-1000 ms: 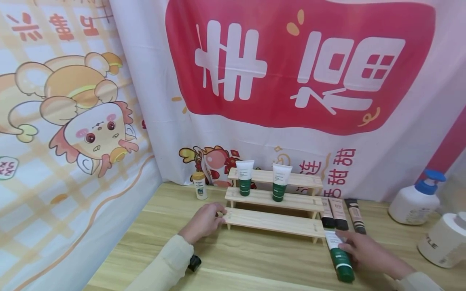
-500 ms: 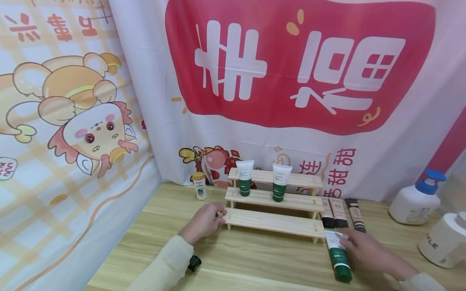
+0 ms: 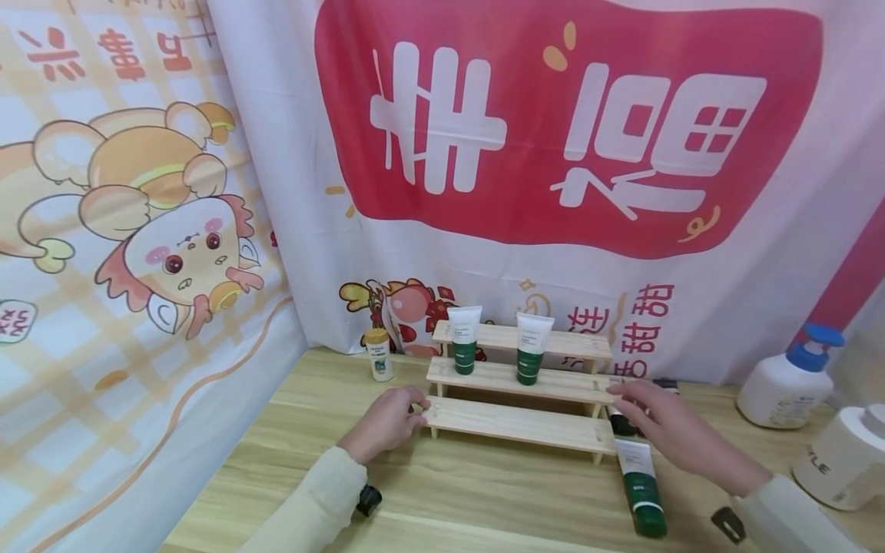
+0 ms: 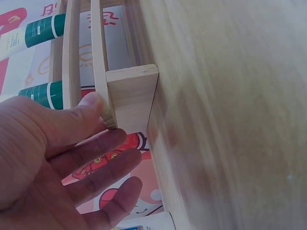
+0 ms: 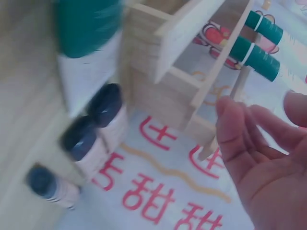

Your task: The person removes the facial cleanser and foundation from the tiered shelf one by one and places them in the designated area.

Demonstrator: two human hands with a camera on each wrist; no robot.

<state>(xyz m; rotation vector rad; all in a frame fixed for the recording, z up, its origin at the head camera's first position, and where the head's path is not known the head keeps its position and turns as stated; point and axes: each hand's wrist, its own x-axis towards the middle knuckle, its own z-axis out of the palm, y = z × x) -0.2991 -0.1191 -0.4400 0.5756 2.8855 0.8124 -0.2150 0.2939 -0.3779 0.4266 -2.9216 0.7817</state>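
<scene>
A three-step wooden display rack [image 3: 518, 428] stands on the table. My left hand [image 3: 386, 424] pinches the left end of its lowest step between thumb and index finger; the other fingers spread below in the left wrist view. On the middle step, two white-and-green squeeze tubes [image 3: 465, 342] stand on their green caps. My right hand [image 3: 674, 434] holds nothing, its fingertips right at the right end of the middle step. In the right wrist view the thumb is apart from the fingers. Below that hand a third white-and-green squeeze tube [image 3: 641, 491] lies on the table.
Several black-capped tubes [image 5: 79, 136] lie right of the rack, partly hidden by my right hand in the head view. A gold-capped white bottle [image 3: 379, 357] stands back left. A blue-topped pump bottle [image 3: 787, 388] and another white bottle [image 3: 833, 465] are at the right. Printed curtains hang behind.
My right hand has let go of the lying squeeze tube and moved up and slightly left to the middle step's right end. The left hand keeps its place on the rack.
</scene>
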